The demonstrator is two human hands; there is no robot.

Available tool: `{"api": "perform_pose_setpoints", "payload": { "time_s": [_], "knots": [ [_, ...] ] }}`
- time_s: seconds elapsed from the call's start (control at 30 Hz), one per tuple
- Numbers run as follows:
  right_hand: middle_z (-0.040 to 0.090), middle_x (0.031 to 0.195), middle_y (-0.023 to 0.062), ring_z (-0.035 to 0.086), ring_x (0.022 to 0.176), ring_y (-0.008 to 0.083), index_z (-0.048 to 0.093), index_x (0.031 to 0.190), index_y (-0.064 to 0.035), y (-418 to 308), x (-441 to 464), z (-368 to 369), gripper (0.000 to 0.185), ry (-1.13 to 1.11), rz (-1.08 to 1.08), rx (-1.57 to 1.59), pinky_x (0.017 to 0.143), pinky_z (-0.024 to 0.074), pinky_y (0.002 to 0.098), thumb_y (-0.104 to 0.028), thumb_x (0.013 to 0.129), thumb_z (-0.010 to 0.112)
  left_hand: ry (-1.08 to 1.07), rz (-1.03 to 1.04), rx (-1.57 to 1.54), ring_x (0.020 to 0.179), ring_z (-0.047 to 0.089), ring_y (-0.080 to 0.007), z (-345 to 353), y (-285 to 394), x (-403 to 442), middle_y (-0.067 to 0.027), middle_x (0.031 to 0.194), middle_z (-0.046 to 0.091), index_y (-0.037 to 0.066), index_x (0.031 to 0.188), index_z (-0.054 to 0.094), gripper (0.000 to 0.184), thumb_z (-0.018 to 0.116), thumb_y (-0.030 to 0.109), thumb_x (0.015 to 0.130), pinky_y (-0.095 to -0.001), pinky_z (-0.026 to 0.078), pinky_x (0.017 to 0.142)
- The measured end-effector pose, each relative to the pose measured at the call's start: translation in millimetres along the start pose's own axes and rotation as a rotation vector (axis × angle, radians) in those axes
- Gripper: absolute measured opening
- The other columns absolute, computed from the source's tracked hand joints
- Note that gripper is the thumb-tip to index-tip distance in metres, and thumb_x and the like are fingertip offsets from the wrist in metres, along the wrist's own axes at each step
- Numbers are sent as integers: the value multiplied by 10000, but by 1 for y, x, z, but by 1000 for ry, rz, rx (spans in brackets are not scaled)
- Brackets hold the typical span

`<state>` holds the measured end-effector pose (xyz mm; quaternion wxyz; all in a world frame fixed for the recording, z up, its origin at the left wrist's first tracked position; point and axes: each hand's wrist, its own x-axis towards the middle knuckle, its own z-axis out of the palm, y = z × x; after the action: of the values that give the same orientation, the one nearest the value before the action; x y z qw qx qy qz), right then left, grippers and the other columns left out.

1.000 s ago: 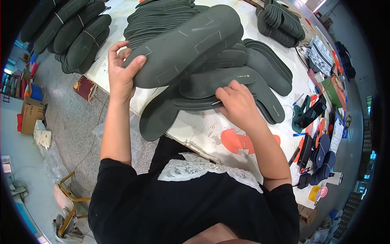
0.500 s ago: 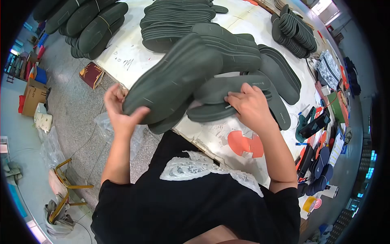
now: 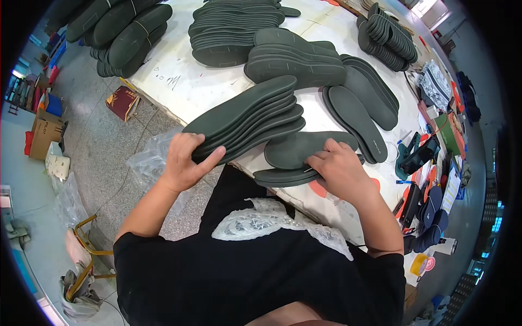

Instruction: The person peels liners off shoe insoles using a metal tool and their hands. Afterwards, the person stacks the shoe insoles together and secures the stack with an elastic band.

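Note:
My left hand (image 3: 187,162) grips the heel end of a thick stack of dark green insoles (image 3: 255,111), thumb on the near side and fingers over the far side. The stack is fanned along its edge and tilted above the table's front edge. A few more insoles (image 3: 304,149) are in my right hand (image 3: 342,165), whose fingers curl over them; one is spread apart from those beneath. Just beyond, a small pile of insoles (image 3: 356,117) lies on the table, with printed lettering on the top one. Another pile (image 3: 296,60) lies behind the left-hand stack.
Large insole stacks (image 3: 234,32) stand at the back of the white table (image 3: 163,89). Tied bundles (image 3: 130,41) sit at its left corner, and another bundle (image 3: 389,38) at back right. A phone (image 3: 424,155) and tools crowd the right edge. A plastic bag (image 3: 155,157) lies on the floor.
The left-hand stack has turned from showing a broad face to showing its layered edge, and come lower. My right hand has drawn its insoles toward me, off the lettered pile.

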<state>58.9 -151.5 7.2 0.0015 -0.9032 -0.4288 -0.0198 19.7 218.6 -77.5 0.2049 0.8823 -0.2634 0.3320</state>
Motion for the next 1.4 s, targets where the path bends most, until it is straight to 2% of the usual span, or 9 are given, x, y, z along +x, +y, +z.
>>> {"api": "perform_pose_setpoints", "payload": {
  "time_s": [0.13,0.33,0.5,0.67,0.8,0.97,1.17,1.33,1.4],
  "knots": [
    [697,880,2,515,878,225,653,870,-118,-2,-5,13,173,1,34,23,796,450,325,-183,727,727,-35,185,137,1008,512,-282,-14,7,23,-115,1171,559,148,1233,634,562,822,190,705,-476,460,902],
    [710,945,-8,527,877,229,665,950,-103,-1,-2,13,299,90,51,5,807,477,326,-147,665,746,106,230,145,1051,502,-293,-23,-6,36,-116,1225,554,149,1244,637,564,784,179,700,-511,454,949],
    [689,891,6,527,861,235,595,870,-105,4,12,4,260,184,118,-33,760,490,332,-175,671,748,153,205,133,1088,484,-310,-17,-29,35,-118,1249,546,153,1250,632,533,769,187,737,-540,430,1025],
    [686,894,10,530,855,236,577,866,-104,5,22,25,282,127,86,-50,742,504,326,-150,645,747,2,276,279,1136,486,-341,9,-39,-5,-124,1285,537,117,1297,586,629,789,213,709,-570,414,1063],
    [701,927,10,538,872,239,565,939,-100,5,20,36,374,126,65,-84,749,498,325,-154,618,748,-44,40,121,1166,511,-348,-3,-9,13,-132,1291,552,68,1338,529,784,833,178,623,-555,435,1045],
    [674,802,1,534,837,236,543,863,-117,-3,12,6,309,179,19,-66,680,501,325,-135,626,741,-79,61,136,1201,527,-352,2,-24,9,-142,1301,567,41,1369,490,917,867,130,538,-502,455,1036],
    [657,735,4,533,828,231,538,881,-124,-20,-3,-19,330,79,-36,-30,657,496,331,-132,622,744,-100,-156,-279,1191,540,-347,-13,-6,29,-146,1299,579,43,1369,497,914,857,63,529,-449,457,1029],
    [642,668,17,530,812,225,514,880,-124,-39,7,-47,337,36,-71,24,631,493,336,-129,630,739,-326,-226,-562,1168,553,-336,-3,5,73,-146,1302,577,28,1373,502,833,842,115,617,-433,458,1011],
    [655,828,32,531,875,228,536,999,-120,-38,19,-35,438,-20,16,-2,711,492,333,-154,629,767,-307,-304,-635,1137,567,-322,21,5,81,-141,1288,590,34,1361,520,777,833,152,661,-418,455,1005]
  ]
}}
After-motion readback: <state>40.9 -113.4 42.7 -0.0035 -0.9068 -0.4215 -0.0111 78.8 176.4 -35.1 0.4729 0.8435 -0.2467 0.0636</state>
